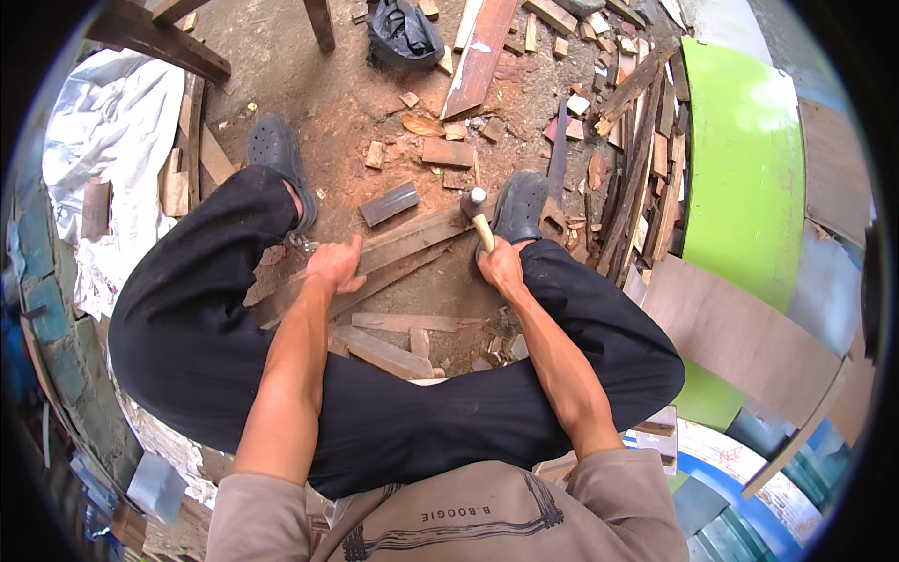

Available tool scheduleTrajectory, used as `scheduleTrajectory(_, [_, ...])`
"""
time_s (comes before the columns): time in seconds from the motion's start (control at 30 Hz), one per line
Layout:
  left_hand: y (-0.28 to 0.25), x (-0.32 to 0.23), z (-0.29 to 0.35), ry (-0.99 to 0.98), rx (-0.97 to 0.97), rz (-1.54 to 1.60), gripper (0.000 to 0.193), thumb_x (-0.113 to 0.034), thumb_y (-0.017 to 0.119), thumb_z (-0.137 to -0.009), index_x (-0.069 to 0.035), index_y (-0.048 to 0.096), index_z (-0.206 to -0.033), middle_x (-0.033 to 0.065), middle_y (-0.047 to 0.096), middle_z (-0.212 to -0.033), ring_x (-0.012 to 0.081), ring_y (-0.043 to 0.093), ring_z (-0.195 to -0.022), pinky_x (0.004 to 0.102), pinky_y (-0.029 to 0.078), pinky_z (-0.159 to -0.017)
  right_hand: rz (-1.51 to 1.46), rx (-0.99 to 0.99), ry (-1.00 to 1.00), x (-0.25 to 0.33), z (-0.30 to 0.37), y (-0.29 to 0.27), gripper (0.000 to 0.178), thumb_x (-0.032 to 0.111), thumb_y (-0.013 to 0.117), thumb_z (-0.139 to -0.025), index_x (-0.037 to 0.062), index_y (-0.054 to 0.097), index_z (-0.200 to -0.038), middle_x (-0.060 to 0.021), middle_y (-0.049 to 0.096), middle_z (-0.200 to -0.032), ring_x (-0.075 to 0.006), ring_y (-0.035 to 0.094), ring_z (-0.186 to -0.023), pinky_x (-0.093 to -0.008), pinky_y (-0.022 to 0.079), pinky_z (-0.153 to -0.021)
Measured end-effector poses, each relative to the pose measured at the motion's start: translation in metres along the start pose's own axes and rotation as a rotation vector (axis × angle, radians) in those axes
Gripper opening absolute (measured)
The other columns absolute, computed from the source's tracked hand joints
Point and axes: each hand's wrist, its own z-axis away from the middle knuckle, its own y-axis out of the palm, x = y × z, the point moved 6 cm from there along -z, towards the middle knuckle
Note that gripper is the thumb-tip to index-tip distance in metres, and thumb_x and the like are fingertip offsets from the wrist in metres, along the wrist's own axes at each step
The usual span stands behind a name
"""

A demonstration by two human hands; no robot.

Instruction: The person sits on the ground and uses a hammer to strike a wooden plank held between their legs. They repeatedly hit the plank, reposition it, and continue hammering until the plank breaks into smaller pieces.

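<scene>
Between my spread legs, a long wooden plank lies slanted from lower left to upper right. My left hand rests on its nearer part, fingers partly curled over the wood, with the thumb and one finger reaching out. In my right hand, a hammer is gripped by its pale wooden handle. Its metal head is up over the plank's far end, close to my right shoe; whether head and wood touch I cannot tell. A short wooden block lies just beyond the plank.
A handsaw lies right of my right shoe, beside piled wood strips. Small offcuts and sawdust cover the ground ahead. A black plastic bag sits far off, a white sheet at left, a green panel at right.
</scene>
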Motion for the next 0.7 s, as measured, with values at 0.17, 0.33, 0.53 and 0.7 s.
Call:
scheduleTrajectory(0.17, [0.000, 0.003, -0.007, -0.009, 0.025, -0.003, 0.062, -0.035, 0.075, -0.074, 0.001, 0.045, -0.114, 0.0230, 0.068, -0.096, 0.0396, 0.065, -0.097, 0.0455, 0.051, -0.086, -0.150, -0.160, -0.025, 0.021, -0.007, -0.032, 0.029, 0.021, 0.060, -0.083, 0.0028, 0.065, -0.105, -0.0254, 0.068, -0.086, -0.0384, 0.068, -0.084, -0.0456, 0.051, -0.077])
scheduleTrajectory(0.33, [0.004, 0.006, -0.003, -0.005, 0.009, 0.006, 0.062, -0.035, 0.075, -0.074, 0.001, 0.044, -0.115, 0.0229, 0.068, -0.096, 0.0393, 0.064, -0.098, 0.0455, 0.051, -0.086, -0.504, -0.374, -0.071, 0.075, 0.002, -0.091, 0.023, 0.020, 0.062, -0.085, 0.0004, 0.061, -0.097, -0.0270, 0.064, -0.079, -0.0439, 0.065, -0.081, -0.0462, 0.049, -0.071])
scheduleTrajectory(0.53, [0.004, -0.002, -0.005, 0.017, 0.015, -0.020, 0.063, -0.036, 0.075, -0.075, 0.001, 0.044, -0.115, 0.0228, 0.068, -0.094, 0.0398, 0.065, -0.097, 0.0460, 0.051, -0.087, -0.231, -0.130, 0.103, 0.000, 0.016, 0.032, 0.029, 0.022, 0.062, -0.084, 0.0022, 0.060, -0.105, -0.0272, 0.066, -0.088, -0.0435, 0.066, -0.085, -0.0485, 0.050, -0.076])
scheduleTrajectory(0.7, [-0.002, 0.001, -0.007, 0.006, 0.051, -0.012, 0.063, -0.036, 0.074, -0.076, 0.002, 0.043, -0.116, 0.0238, 0.068, -0.095, 0.0403, 0.065, -0.096, 0.0463, 0.051, -0.086, -0.252, -0.161, 0.085, 0.028, 0.015, -0.011, 0.028, 0.021, 0.062, -0.084, 0.0021, 0.062, -0.104, -0.0250, 0.067, -0.089, -0.0410, 0.066, -0.088, -0.0454, 0.051, -0.077])
